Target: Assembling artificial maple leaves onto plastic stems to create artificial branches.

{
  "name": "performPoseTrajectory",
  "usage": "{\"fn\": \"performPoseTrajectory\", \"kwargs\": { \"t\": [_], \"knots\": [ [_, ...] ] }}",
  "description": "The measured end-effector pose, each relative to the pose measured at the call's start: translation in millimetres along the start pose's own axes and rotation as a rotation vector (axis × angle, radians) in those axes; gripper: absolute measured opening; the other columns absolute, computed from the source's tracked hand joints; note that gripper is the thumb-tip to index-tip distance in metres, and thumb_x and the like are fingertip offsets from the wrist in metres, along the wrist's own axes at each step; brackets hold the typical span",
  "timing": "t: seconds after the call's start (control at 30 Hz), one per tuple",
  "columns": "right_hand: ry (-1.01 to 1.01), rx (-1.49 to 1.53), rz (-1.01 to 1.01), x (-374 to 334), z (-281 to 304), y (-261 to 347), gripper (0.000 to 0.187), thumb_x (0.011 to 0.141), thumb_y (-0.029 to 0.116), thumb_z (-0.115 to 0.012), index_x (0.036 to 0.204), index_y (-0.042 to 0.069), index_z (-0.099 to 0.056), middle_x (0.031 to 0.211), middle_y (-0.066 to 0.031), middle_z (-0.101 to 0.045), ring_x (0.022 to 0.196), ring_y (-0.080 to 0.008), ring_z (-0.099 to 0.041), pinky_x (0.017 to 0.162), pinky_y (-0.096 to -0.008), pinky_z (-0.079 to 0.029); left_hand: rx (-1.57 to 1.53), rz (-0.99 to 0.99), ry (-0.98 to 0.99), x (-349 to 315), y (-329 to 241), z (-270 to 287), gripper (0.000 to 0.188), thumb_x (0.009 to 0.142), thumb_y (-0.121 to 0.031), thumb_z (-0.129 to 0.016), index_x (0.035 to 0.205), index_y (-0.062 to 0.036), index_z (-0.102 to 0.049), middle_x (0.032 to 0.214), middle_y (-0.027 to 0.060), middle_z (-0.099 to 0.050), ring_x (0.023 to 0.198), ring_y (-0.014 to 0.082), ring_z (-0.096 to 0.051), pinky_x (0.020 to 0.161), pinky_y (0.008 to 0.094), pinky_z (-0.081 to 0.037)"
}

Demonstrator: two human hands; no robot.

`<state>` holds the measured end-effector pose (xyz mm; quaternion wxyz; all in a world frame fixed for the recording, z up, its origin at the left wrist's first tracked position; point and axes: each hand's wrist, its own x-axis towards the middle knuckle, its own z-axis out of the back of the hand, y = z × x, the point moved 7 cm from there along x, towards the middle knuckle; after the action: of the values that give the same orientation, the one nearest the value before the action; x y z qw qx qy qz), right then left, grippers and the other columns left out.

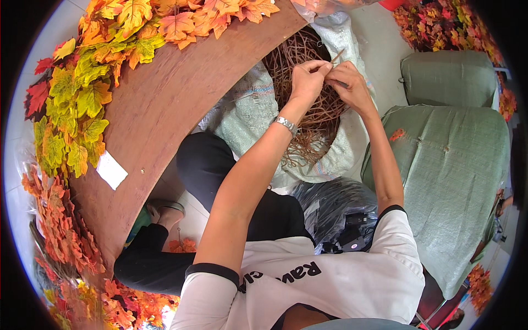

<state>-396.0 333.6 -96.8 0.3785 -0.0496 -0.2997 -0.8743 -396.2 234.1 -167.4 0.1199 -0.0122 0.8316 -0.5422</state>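
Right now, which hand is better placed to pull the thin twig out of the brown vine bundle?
Probably the left hand: its fingertips pinch the thin twig near its base. The right hand lies beside it, lower against the brown vine bundle in the woven sack.

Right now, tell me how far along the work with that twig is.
Done: many orange and yellow leaves already lie heaped around the brown board. In hand: the left hand and right hand pinch one thin brown twig above the sack. Left: a large tangle of brown twigs fills the sack, and the green bundles are closed.
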Motion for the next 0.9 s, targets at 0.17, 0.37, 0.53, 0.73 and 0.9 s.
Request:
{"fn": "performPoseTrajectory", "kwargs": {
  "t": [0.17,0.37,0.53,0.73,0.9],
  "knots": [
    [-0.194,-0.143,-0.080,-28.9,43.2,-59.4,0.008,0.072,0.004,-0.060,0.079,0.004,-0.062,0.071,-0.0050,-0.058,0.072,-0.0192,-0.052,0.069,-0.0274,-0.042,-0.386,0.262,0.011,-3.0,-11.0,7.2,0.010,0.085,-0.008,-0.050,0.086,0.0011,-0.055,0.071,0.0047,-0.053,0.060,0.0132,-0.054,0.056,0.0229,-0.046],
    [-0.196,0.647,-0.543,-29.7,47.5,-83.5,0.011,0.079,0.013,-0.061,0.085,0.004,-0.061,0.073,0.0039,-0.056,0.068,-0.0035,-0.048,0.063,-0.0177,-0.036,-0.328,0.340,0.091,-9.5,-3.7,9.1,0.016,0.085,-0.013,-0.054,0.080,0.0015,-0.050,0.062,0.0022,-0.044,0.048,0.0112,-0.044,0.042,0.0201,-0.038],
    [-0.104,0.330,-0.531,-27.2,49.0,-78.6,0.015,0.076,0.016,-0.064,0.085,0.004,-0.062,0.072,0.0030,-0.055,0.073,-0.0060,-0.049,0.066,-0.0199,-0.036,0.012,0.466,0.276,-17.9,-4.2,5.5,0.011,0.076,-0.006,-0.063,0.073,0.0021,-0.056,0.059,0.0011,-0.049,0.046,0.0059,-0.041,0.040,0.0173,-0.031],
    [-0.072,-0.482,0.222,0.8,34.4,10.1,0.019,0.062,0.005,-0.059,0.080,0.008,-0.057,0.081,-0.0046,-0.052,0.090,-0.0246,-0.048,0.082,-0.0336,-0.035,0.077,0.311,0.118,-10.5,-7.8,18.7,0.006,0.079,-0.003,-0.056,0.083,0.0018,-0.056,0.068,0.0023,-0.054,0.049,0.0061,-0.044,0.041,0.0182,-0.036],
    [0.062,-0.137,0.128,4.4,15.7,-7.3,0.018,0.066,0.010,-0.062,0.080,0.007,-0.052,0.080,-0.0051,-0.052,0.085,-0.0238,-0.048,0.080,-0.0333,-0.036,0.142,0.440,0.081,-9.5,12.2,28.4,0.006,0.078,-0.003,-0.056,0.081,0.0022,-0.056,0.066,0.0030,-0.053,0.049,0.0078,-0.047,0.042,0.0193,-0.039]
  ]
}}
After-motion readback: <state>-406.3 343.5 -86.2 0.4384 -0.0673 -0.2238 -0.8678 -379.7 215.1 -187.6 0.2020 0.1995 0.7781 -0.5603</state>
